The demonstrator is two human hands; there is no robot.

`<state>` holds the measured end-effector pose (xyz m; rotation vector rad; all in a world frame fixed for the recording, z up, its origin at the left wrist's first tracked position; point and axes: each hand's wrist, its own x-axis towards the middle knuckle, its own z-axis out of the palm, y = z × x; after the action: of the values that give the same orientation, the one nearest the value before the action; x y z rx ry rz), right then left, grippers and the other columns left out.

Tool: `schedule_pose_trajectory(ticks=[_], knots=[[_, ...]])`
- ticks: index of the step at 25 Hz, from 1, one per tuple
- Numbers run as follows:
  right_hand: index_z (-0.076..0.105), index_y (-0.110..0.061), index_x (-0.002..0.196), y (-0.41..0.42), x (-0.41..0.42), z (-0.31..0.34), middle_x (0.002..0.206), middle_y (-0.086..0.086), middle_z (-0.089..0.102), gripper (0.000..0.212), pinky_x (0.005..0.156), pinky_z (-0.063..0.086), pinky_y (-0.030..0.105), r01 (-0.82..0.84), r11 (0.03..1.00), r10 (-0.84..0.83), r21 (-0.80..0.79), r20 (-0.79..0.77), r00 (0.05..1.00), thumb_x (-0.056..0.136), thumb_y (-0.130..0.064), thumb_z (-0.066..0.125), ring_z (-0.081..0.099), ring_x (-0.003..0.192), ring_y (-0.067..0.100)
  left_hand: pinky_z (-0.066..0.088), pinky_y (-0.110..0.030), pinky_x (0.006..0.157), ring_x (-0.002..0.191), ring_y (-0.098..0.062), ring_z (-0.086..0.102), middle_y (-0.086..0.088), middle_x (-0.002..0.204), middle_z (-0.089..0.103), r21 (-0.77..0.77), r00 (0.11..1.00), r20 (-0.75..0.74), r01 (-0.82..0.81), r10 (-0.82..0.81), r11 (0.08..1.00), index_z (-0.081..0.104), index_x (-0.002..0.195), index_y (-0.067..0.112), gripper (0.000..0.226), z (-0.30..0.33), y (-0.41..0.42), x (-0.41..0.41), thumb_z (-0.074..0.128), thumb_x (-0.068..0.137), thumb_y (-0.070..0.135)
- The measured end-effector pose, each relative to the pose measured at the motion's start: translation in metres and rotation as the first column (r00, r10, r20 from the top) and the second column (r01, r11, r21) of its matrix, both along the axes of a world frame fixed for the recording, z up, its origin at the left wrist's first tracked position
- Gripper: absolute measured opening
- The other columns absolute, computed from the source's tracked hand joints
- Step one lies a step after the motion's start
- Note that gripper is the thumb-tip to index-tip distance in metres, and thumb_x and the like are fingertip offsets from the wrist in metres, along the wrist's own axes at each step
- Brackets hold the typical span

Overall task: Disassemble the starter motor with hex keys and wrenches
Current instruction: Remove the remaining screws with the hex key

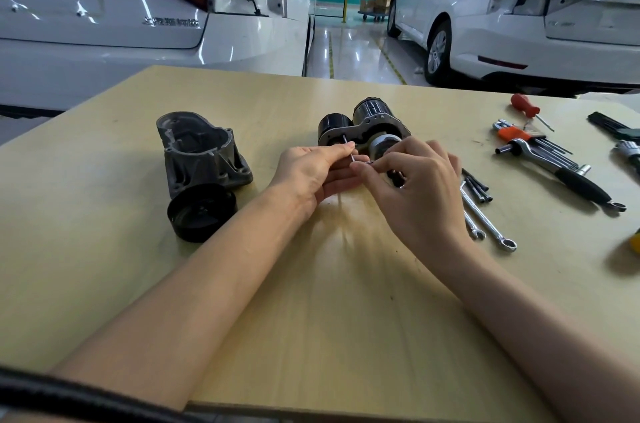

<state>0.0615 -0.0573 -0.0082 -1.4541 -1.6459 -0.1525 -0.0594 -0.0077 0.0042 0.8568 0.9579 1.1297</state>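
The black starter motor body (367,121) lies mid-table, its two cylinders pointing away and its metal end plate facing me. A thin hex key (349,150) runs from the plate toward my hands. My left hand (311,173) pinches the key's shaft between thumb and fingers. My right hand (415,187) pinches the key's short end just in front of the motor's gear end, which it partly hides. The grey nose housing (204,156) and a black round cap (201,211) lie apart at the left.
Right of my hands lie combination wrenches (488,222), long bolts (479,189), a ratchet handle (568,173), an orange hex key set (519,135) and a red-handled screwdriver (526,106). Two white cars stand beyond the table's (311,301) far edge.
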Motion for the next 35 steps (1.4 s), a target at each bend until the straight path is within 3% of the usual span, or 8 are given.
schedule_pose_trajectory(ticks=[6, 12, 18, 20, 23, 26, 31, 35], knots=[[0.076, -0.014, 0.087, -0.0053, -0.0004, 0.0035, 0.084, 0.001, 0.067, 0.008, 0.085, 0.029, 0.035, 0.013, 0.994, -0.037, 0.11, 0.225, 0.974, 0.081, -0.016, 0.07, 0.057, 0.082, 0.03, 0.059, -0.026, 0.054, 0.053, -0.019, 0.066, -0.012, 0.067, 0.067, -0.008, 1.0, -0.016, 0.019, -0.019, 1.0, 0.065, 0.078, -0.002, 0.012, -0.0026, 0.0009, 0.0034, 0.065, 0.089, 0.004], [0.074, -0.017, 0.088, -0.004, 0.0013, 0.0027, 0.083, 0.004, 0.065, 0.024, 0.087, 0.032, 0.039, -0.06, 0.961, -0.118, 0.27, 0.598, 0.793, 0.081, 0.0, 0.059, 0.059, 0.077, 0.03, 0.052, -0.021, 0.045, 0.048, -0.015, 0.065, -0.008, 0.06, 0.067, -0.025, 1.0, -0.02, 0.017, -0.017, 1.0, 0.066, 0.073, 0.001, 0.017, -0.0007, 0.0003, -0.0032, 0.069, 0.087, 0.009], [0.075, -0.018, 0.094, -0.0067, 0.0005, 0.0024, 0.083, 0.004, 0.063, 0.019, 0.083, 0.04, 0.042, -0.107, 0.972, 0.003, 0.21, 0.441, 0.898, 0.083, -0.007, 0.065, 0.059, 0.078, 0.03, 0.053, -0.02, 0.046, 0.047, -0.014, 0.065, -0.007, 0.057, 0.068, -0.032, 1.0, -0.006, 0.023, -0.023, 0.999, 0.066, 0.073, 0.0, 0.015, 0.0007, 0.0002, -0.0052, 0.069, 0.086, 0.006], [0.072, -0.015, 0.09, -0.0071, 0.0002, 0.0034, 0.083, 0.003, 0.061, 0.011, 0.083, 0.038, 0.037, -0.053, 0.983, -0.009, 0.177, 0.334, 0.942, 0.083, -0.022, 0.067, 0.058, 0.08, 0.028, 0.053, -0.02, 0.045, 0.048, -0.014, 0.067, -0.007, 0.058, 0.069, -0.028, 0.999, 0.008, 0.044, -0.044, 0.999, 0.065, 0.075, 0.0, 0.015, -0.0001, 0.0008, -0.0043, 0.067, 0.088, 0.007], [0.068, -0.012, 0.076, -0.0031, -0.0002, 0.0031, 0.082, 0.003, 0.059, 0.029, 0.082, 0.03, 0.033, 0.043, 0.995, -0.064, 0.087, 0.255, 0.965, 0.081, -0.041, 0.067, 0.057, 0.081, 0.027, 0.053, -0.021, 0.045, 0.051, -0.013, 0.068, -0.006, 0.061, 0.071, -0.036, 0.998, 0.0, 0.055, -0.055, 0.998, 0.066, 0.079, 0.0, 0.014, -0.0006, 0.0009, -0.0037, 0.067, 0.088, 0.009], [0.074, -0.01, 0.075, -0.0025, -0.0001, 0.002, 0.079, 0.005, 0.059, 0.021, 0.081, 0.028, 0.032, 0.031, 0.997, -0.049, 0.077, 0.247, 0.968, 0.082, -0.03, 0.069, 0.057, 0.079, 0.03, 0.052, -0.02, 0.044, 0.048, -0.013, 0.066, -0.006, 0.06, 0.07, -0.048, 0.998, 0.008, 0.069, -0.068, 0.996, 0.066, 0.079, -0.001, 0.013, -0.0004, 0.0, -0.0022, 0.065, 0.089, 0.007], [0.075, -0.011, 0.074, -0.0049, 0.0047, 0.0027, 0.069, 0.003, 0.064, 0.01, 0.08, 0.033, 0.036, -0.025, 0.977, -0.064, 0.211, 0.404, 0.913, 0.083, -0.012, 0.071, 0.057, 0.069, 0.03, 0.054, -0.023, 0.046, 0.047, -0.015, 0.066, -0.007, 0.057, 0.068, -0.056, 0.998, -0.015, 0.053, -0.054, 0.997, 0.066, 0.078, -0.001, 0.014, -0.0001, 0.0014, -0.0035, 0.068, 0.088, 0.008], [0.074, -0.008, 0.078, -0.0032, 0.0081, 0.0014, 0.064, 0.005, 0.064, 0.011, 0.078, 0.036, 0.035, -0.079, 0.979, -0.02, 0.189, 0.473, 0.881, 0.075, 0.002, 0.072, 0.06, 0.069, 0.03, 0.057, -0.024, 0.05, 0.049, -0.017, 0.067, -0.009, 0.059, 0.069, -0.047, 0.998, -0.031, 0.055, -0.057, 0.997, 0.067, 0.075, -0.001, 0.013, 0.0001, 0.0011, -0.0033, 0.068, 0.087, 0.006]])
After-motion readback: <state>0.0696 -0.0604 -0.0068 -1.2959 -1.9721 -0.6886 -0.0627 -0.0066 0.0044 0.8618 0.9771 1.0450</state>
